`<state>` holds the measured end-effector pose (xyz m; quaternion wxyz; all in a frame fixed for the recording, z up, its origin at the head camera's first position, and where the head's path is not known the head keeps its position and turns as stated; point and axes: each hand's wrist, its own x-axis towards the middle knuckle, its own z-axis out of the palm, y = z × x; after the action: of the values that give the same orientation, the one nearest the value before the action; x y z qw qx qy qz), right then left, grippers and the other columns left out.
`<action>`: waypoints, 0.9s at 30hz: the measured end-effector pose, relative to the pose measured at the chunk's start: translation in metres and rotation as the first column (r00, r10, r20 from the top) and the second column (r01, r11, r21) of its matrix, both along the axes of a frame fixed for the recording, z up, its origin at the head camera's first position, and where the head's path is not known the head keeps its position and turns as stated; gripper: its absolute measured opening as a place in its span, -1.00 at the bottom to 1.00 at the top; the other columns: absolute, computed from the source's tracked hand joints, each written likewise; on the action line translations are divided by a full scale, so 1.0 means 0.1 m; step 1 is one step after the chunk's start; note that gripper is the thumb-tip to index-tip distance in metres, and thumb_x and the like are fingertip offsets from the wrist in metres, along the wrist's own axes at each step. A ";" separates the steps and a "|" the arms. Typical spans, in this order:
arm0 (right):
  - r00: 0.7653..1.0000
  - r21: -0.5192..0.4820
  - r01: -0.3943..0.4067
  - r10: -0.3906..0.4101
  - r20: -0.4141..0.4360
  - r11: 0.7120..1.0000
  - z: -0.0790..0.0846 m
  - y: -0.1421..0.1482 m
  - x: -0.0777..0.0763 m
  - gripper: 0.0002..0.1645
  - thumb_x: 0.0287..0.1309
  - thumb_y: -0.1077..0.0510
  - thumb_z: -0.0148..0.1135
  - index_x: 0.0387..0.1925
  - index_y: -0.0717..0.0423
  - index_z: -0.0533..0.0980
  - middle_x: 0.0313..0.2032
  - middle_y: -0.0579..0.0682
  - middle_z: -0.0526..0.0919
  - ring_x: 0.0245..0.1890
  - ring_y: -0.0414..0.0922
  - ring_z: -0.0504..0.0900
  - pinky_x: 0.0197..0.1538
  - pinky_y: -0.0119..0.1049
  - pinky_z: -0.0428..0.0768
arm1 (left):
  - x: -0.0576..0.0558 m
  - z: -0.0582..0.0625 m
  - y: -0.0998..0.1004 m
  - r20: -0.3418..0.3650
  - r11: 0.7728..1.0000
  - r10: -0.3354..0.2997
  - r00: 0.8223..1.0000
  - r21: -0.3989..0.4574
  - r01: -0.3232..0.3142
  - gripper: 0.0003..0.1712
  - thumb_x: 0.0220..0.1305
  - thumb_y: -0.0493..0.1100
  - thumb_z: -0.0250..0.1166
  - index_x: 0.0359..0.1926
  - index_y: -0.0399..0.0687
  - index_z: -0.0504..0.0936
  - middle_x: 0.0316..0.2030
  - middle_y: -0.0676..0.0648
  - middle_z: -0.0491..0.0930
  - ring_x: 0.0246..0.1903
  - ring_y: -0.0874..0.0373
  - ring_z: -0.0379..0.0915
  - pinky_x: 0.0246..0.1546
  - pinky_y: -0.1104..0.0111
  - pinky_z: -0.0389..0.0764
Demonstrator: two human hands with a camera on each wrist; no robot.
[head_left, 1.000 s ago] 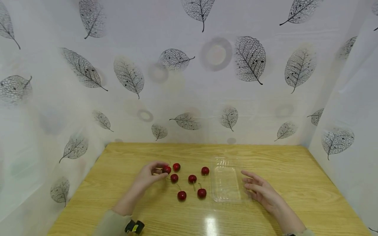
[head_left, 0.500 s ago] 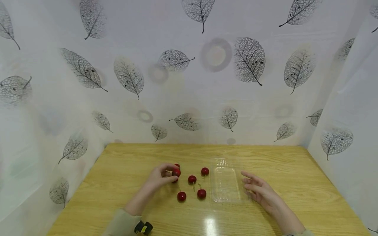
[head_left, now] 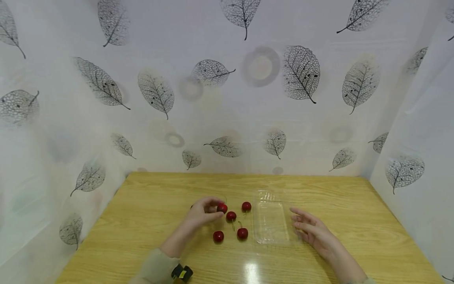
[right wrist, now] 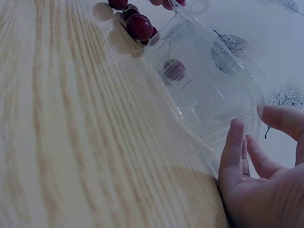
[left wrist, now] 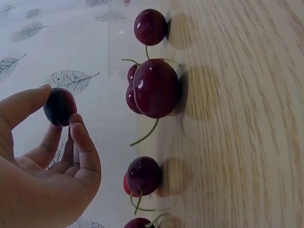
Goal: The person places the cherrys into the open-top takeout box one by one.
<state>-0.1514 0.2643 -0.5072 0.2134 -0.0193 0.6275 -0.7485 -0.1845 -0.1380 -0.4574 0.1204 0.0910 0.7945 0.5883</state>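
My left hand (head_left: 199, 216) pinches a dark red cherry (head_left: 222, 208) between thumb and fingertips; in the left wrist view this cherry (left wrist: 60, 107) is held off the table. Several stemmed cherries lie around it, including one near the middle (head_left: 231, 216), one farther back (head_left: 246, 206) and a front cherry (head_left: 242, 233). Others are hidden behind the left hand in the head view. A clear plastic container (head_left: 271, 223) stands right of the cherries. At its right side is my right hand (head_left: 317, 233), fingers extended and relaxed; in the right wrist view the fingertips meet the container wall (right wrist: 251, 95).
The wooden table (head_left: 319, 189) ends at a pale leaf-patterned curtain (head_left: 248, 118) behind and on both sides. A single cherry (head_left: 218, 236) lies nearest the front, close below the left hand.
My left hand has picked up the cherry at the left of the group and carried it rightward over the others, towards the container. My right hand and the container stay in place.
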 end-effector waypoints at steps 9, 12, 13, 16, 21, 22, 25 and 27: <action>1.000 -0.013 0.004 -0.004 0.014 1.000 -0.02 0.00 -0.01 -0.52 0.57 0.25 0.10 0.14 -0.50 0.57 0.12 -0.25 0.51 0.06 -0.38 0.65 0.17 -0.48 0.67 | -0.03 0.02 0.20 0.000 0.999 -0.030 1.000 0.040 0.030 -0.55 0.32 -0.26 0.46 0.20 -0.29 0.66 0.14 -0.29 0.66 -0.08 0.14 0.56 -0.09 0.38 0.60; 1.000 -0.002 0.011 -0.011 0.023 1.000 -0.01 0.00 -0.01 -0.54 0.57 0.23 0.12 0.14 -0.50 0.56 0.13 -0.25 0.50 0.08 -0.39 0.64 0.16 -0.48 0.67 | -0.05 0.01 0.27 -0.003 0.999 -0.036 0.999 0.024 0.036 -0.57 0.33 -0.26 0.47 0.18 -0.26 0.68 0.14 -0.27 0.67 -0.09 0.16 0.57 -0.09 0.40 0.59; 1.000 0.003 0.008 -0.008 0.028 1.000 -0.01 0.00 -0.01 -0.54 0.57 0.22 0.12 0.15 -0.50 0.56 0.13 -0.26 0.50 0.09 -0.39 0.63 0.16 -0.48 0.66 | -0.06 0.00 0.29 -0.006 0.999 -0.038 0.999 0.019 0.039 -0.58 0.33 -0.26 0.47 0.17 -0.25 0.69 0.14 -0.26 0.68 -0.10 0.17 0.56 -0.10 0.41 0.59; 0.999 0.020 0.019 -0.019 0.040 1.000 0.00 0.00 0.00 -0.56 0.57 0.20 0.13 0.15 -0.51 0.55 0.13 -0.26 0.50 0.10 -0.40 0.62 0.15 -0.47 0.66 | -0.07 0.00 0.37 -0.001 0.999 -0.048 0.999 0.011 0.048 -0.59 0.32 -0.26 0.49 0.16 -0.23 0.69 0.11 -0.24 0.69 -0.11 0.17 0.56 -0.13 0.43 0.59; 0.999 0.031 0.023 -0.024 0.038 0.999 0.00 -0.01 0.00 -0.56 0.57 0.20 0.13 0.19 -0.48 0.55 0.12 -0.27 0.51 0.11 -0.40 0.62 0.16 -0.46 0.66 | -0.05 0.02 0.51 0.049 0.997 -0.064 0.997 0.053 0.062 -0.58 0.31 -0.27 0.48 0.17 -0.24 0.68 0.07 -0.21 0.67 -0.12 0.16 0.55 -0.13 0.36 0.65; 0.999 0.031 0.021 -0.022 0.036 0.999 -0.01 -0.01 0.00 -0.55 0.57 0.20 0.13 0.22 -0.46 0.55 0.13 -0.27 0.51 0.11 -0.40 0.62 0.16 -0.46 0.66 | -0.05 0.03 0.54 0.059 0.996 -0.067 0.996 0.064 0.064 -0.58 0.31 -0.27 0.48 0.16 -0.24 0.67 0.07 -0.21 0.67 -0.11 0.16 0.55 -0.13 0.36 0.65; 0.999 0.036 0.016 -0.017 0.037 0.999 -0.02 -0.01 0.00 -0.55 0.57 0.20 0.12 0.26 -0.41 0.53 0.15 -0.27 0.50 0.12 -0.39 0.61 0.17 -0.46 0.66 | -0.04 0.04 0.63 0.072 0.994 -0.079 0.994 0.076 0.073 -0.59 0.30 -0.27 0.49 0.15 -0.21 0.68 0.07 -0.17 0.67 -0.08 0.14 0.56 -0.11 0.36 0.64; 0.999 0.037 0.015 -0.016 0.039 0.999 -0.02 -0.01 0.00 -0.55 0.58 0.20 0.12 0.26 -0.40 0.53 0.16 -0.26 0.49 0.13 -0.39 0.60 0.17 -0.46 0.66 | -0.03 0.04 0.69 0.071 0.994 -0.088 0.994 0.079 0.082 -0.60 0.28 -0.26 0.50 0.13 -0.19 0.69 0.04 -0.15 0.68 -0.07 0.14 0.55 -0.11 0.37 0.62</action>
<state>-0.1516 0.2635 -0.5092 0.2203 0.0043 0.6370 -0.7387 -0.1873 -0.0689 -0.4538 0.1712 0.1075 0.7621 0.6152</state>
